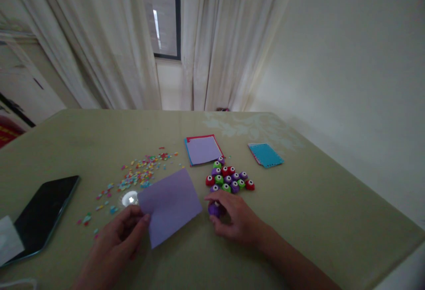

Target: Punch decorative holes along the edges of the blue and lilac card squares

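Observation:
My left hand (121, 237) pinches the left edge of a square of purple paper (174, 208) between thumb and fingers, holding it tilted over the table. To the right, my right hand (232, 219) is closed round a purple paper punch (214, 209), which looks like a small rounded piece with an eye on top. Just beyond that hand stands a cluster of similar eye-topped punches (227, 179) in red, green and purple. A small round shiny silver object (130, 198) lies beside the paper's left corner. Whether the paper touches the table cannot be made out.
Tiny colourful paper cut-outs (139, 172) are scattered left of centre. Behind the punches lies a stack of paper squares (204, 149), purple on top. Blue sheets with notched edges (265, 155) lie at the right. A dark tablet (43, 214) rests on the left.

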A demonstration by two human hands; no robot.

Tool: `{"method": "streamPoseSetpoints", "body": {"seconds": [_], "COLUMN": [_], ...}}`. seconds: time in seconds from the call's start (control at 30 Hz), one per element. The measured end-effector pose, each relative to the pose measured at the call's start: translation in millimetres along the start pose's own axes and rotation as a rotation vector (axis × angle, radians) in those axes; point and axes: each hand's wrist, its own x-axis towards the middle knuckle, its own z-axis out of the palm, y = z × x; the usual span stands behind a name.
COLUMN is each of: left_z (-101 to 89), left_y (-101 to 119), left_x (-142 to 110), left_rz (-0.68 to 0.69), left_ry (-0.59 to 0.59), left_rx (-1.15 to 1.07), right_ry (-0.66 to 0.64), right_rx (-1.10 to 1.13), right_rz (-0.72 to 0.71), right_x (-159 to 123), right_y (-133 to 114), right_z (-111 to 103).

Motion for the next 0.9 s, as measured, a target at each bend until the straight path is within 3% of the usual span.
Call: {"method": "streamPoseSetpoints", "body": {"seconds": [0.17,0.3,0.5,0.67,0.8,0.9], "left_z": [1.1,1.8,-3.7,-9.1,-10.3,-10.2], "left_y": [-0.2,9.8,23.5,16.3,6.5,7.1], "left_x": [0.4,-1.2,2.7,8.1,10.3,8.3], "left_rz": [-0.056,-0.072,-0.015,0.032,0.047,0.025], "left_ry": [-0.044,0.019,0.037,-0.008,0.063,0.014], "left_rx": [-0.117,-0.139,-0.057,0.017,0.031,0.09], "right_ry": [-0.011,-0.049,-0.124,-0.1,-0.075,-0.023], "right_rx": [0.202,0.078,-0.222,-0.246,-0.29,-0.334], "right_rz": [0.132,0.068,-0.028,-0.041,-0.063,-0.065], "right_x": [-1.6,-1.0,2.6,5.5,6.5,6.5], "right_y": [-11.8,-13.5,-7.4,-1.5,2.0,6.4], "right_z": [12.0,19.2,12.1,7.3,4.3,-0.1]}}
